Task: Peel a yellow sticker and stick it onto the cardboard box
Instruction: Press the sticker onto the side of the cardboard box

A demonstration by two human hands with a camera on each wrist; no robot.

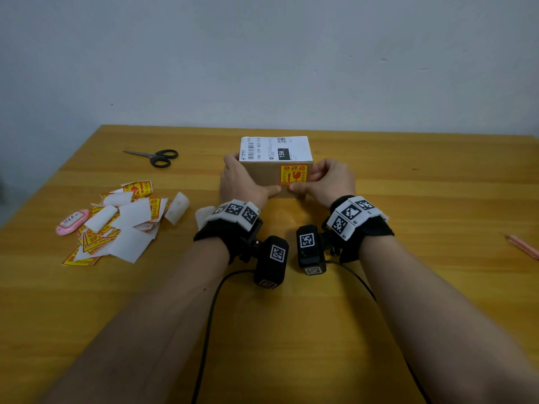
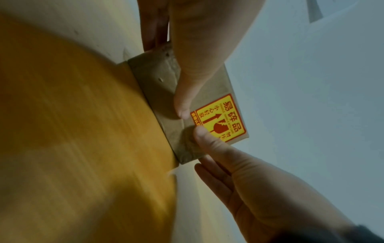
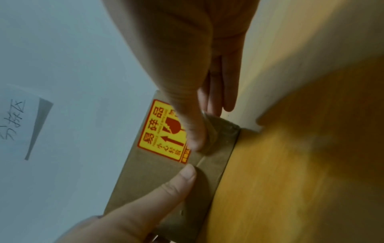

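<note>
The cardboard box [image 1: 262,173] stands on the wooden table [image 1: 408,199], a white shipping label [image 1: 274,148] on its top. A yellow sticker [image 1: 293,174] with red print lies flat on the right part of its front face. My left hand [image 1: 240,182] clasps the box's left corner, thumb [image 2: 182,100] laid across the front face just left of the sticker [image 2: 226,118]. My right hand [image 1: 328,179] clasps the right corner. Its thumb [image 3: 195,131] presses on the lower edge of the sticker [image 3: 164,131], with the fingers [image 3: 220,92] along the box's right side.
A heap of yellow stickers and white backing papers [image 1: 116,225] lies at the left with a pink tag [image 1: 71,223]. Black scissors [image 1: 154,157] are at the back left. A pencil [image 1: 522,246] lies at the right edge. A curled backing paper [image 1: 178,211] sits beside my left wrist.
</note>
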